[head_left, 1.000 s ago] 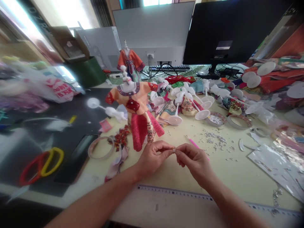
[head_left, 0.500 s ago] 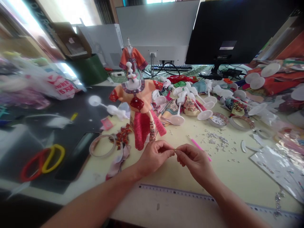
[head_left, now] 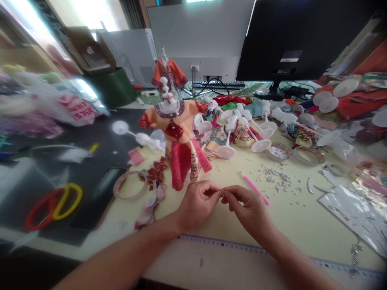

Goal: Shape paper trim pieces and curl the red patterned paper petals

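My left hand (head_left: 197, 202) and my right hand (head_left: 245, 203) meet fingertip to fingertip above the table. Both are closed in a pinch on a tiny gold-coloured piece (head_left: 223, 191), too small to name. Just behind them stands a small doll mannequin (head_left: 175, 123) in a peach top with a red flower and a red skirt. A pink pen-like stick (head_left: 255, 190) lies right of my right hand, beside scattered small silvery beads (head_left: 276, 176). Left of my left hand are a patterned red bow (head_left: 156, 171) and a pale pink fabric strip (head_left: 151, 207).
A ruler (head_left: 223, 244) lies along the front edge. To the left are a tape roll (head_left: 130, 184), a phone (head_left: 98, 198) and red-and-yellow-handled scissors (head_left: 68, 201). White doll stands (head_left: 226, 152) and cloth pieces crowd the back right. Monitors (head_left: 199, 40) rise behind.
Almost nothing differs. My hands stay pinched together in the same place, with only a slight shift of the fingers.
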`<state>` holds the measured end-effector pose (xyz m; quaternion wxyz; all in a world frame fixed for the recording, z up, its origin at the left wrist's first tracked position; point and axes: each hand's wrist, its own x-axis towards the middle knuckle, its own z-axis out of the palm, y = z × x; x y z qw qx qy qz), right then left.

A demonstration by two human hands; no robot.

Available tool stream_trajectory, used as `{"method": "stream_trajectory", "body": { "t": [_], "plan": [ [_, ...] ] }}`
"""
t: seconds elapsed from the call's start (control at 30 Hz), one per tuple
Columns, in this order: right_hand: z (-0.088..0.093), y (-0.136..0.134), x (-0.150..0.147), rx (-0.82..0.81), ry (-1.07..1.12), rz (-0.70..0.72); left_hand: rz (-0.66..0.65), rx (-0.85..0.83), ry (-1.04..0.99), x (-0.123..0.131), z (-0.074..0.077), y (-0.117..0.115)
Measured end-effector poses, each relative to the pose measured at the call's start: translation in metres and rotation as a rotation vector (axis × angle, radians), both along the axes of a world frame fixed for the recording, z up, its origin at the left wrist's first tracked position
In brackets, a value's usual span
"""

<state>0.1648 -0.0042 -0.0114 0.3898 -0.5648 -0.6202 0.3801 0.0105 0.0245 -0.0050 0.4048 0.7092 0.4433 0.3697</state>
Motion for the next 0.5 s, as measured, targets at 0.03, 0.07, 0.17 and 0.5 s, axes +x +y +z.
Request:
{"method": "stream_trajectory", "body": {
  "t": [0.03, 0.07, 0.17, 0.5],
  "plan": [
    [-0.0001, 0.0000, -0.0003, -0.001, -0.001, -0.004, 0.001, -0.010, -0.011, 0.0006, -0.0002, 0.0000],
    [-0.0001, 0.0001, -0.0006, -0.005, -0.003, -0.005, 0.003, -0.024, -0.022, 0.0012, -0.0004, 0.0000],
    [-0.0006, 0.0004, -0.0008, -0.033, -0.002, -0.004, 0.003, -0.086, -0.052, 0.0023, -0.0007, 0.0001],
    [-0.0008, 0.0007, 0.0002, -0.071, 0.043, 0.008, 0.003, -0.168, -0.115, 0.0024, -0.0033, 0.0004]
  ]
}}
